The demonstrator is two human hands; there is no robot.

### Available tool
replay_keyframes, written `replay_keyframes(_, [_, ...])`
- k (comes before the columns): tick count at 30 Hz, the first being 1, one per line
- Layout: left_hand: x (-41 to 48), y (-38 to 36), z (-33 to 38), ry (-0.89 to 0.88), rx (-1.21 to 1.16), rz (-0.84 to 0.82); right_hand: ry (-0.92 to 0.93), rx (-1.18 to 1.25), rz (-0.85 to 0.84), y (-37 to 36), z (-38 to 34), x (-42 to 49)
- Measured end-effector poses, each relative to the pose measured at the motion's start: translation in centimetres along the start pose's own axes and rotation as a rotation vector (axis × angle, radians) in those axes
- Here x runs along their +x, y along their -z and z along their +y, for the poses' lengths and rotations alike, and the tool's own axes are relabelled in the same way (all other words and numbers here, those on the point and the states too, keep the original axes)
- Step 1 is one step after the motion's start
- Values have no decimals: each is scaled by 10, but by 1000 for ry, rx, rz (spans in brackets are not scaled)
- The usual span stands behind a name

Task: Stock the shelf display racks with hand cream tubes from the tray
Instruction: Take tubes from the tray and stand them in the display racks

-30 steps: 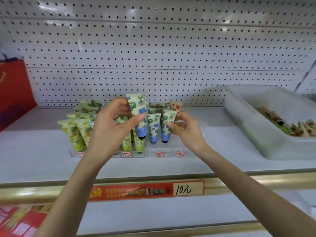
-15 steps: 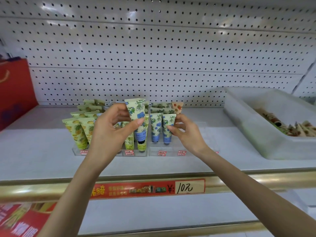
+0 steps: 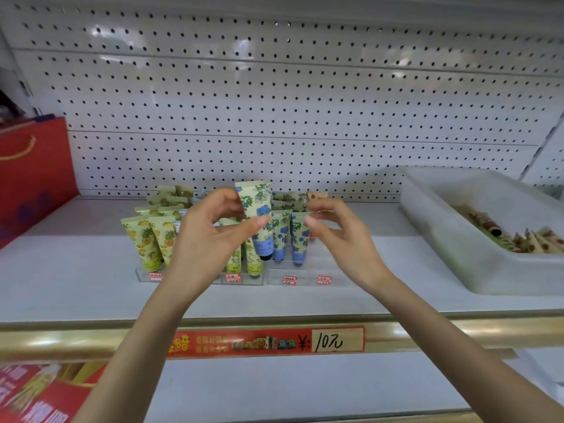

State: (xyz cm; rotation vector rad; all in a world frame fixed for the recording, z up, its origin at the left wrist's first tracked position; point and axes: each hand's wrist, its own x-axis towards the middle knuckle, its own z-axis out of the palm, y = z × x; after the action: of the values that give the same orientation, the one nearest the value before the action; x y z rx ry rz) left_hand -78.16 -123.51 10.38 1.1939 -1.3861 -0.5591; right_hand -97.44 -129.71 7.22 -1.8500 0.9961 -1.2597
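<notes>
Left hand (image 3: 204,239) pinches one held tube (image 3: 254,199), blue-flower print, between thumb and fingertips at about mid-body; long axis near vertical, flat crimped end up, dark cap down, top leaning slightly left; it hangs in the air just in front of the seam between the left rack (image 3: 244,277) and the right rack (image 3: 305,274), cap clear of both. Right hand (image 3: 341,239) holds nothing; fingers loosely curled, thumb and forefinger apart, tips just beside the tube's right edge but, as far as the slight blur allows, not touching it. Key relation: the matching standing blue tubes (image 3: 282,236) occupy the right rack, directly behind and a little right of the held cap; so the goal slot lies away from the person and to the right of the left hand, on the right hand's side. Judgement: the left hand has the grip and can lower the tube cap-first along its own axis; the right hand is nearer the slot, placed to steady the neighbours or take the tube over. Which slot is free cannot be told; the hands hide the rows. Tray (image 3: 442,233) sits well to the right on the same shelf (image 3: 76,285); spare tubes (image 3: 525,239) lie flat in it.
</notes>
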Motion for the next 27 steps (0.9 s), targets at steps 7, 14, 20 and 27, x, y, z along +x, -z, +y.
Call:
replay_keyframes(7, [3, -15, 7, -64, 11, -112, -1, 197, -215, -14, -18, -17])
replay_keyframes(14, [-1, -23, 4, -84, 118, -142, 3, 175, -188, -11, -13, -18])
replay_keyframes(20, [-9, -11, -10, -263, 649, -42, -83, 94, -93, -13, 6, -15])
replay_keyframes(27, [-27, 1, -41, -244, 1067, -158, -117, -14, -26, -37, 23, -11])
